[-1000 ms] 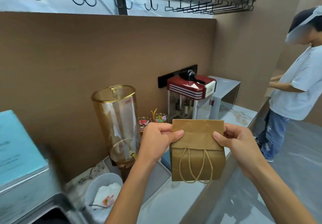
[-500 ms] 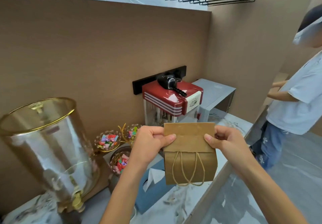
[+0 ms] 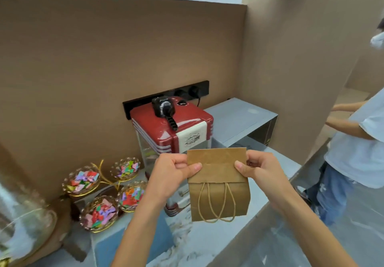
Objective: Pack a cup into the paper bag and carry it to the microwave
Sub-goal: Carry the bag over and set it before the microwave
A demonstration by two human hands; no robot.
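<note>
A brown paper bag (image 3: 218,183) with its top folded over and twine handles hanging down its front is held up in front of me above the counter. My left hand (image 3: 170,175) pinches the folded top at its left edge, and my right hand (image 3: 259,173) pinches the right edge. The cup is not visible; the closed bag hides whatever is inside. A grey box-shaped appliance, likely the microwave (image 3: 239,119), stands at the far end of the counter, behind and to the right of the bag.
A red popcorn machine (image 3: 172,129) stands right behind the bag. Gold dishes of coloured candy (image 3: 99,210) sit at the left, with a glass dispenser (image 3: 18,221) at the far left. A person in a white shirt (image 3: 357,146) stands at the right. Brown walls enclose the marble counter (image 3: 182,246).
My view has advanced along the counter to the right; the popcorn machine and grey appliance are closer, and the dispenser has slid to the left edge. Both hands keep the same hold on the bag.
</note>
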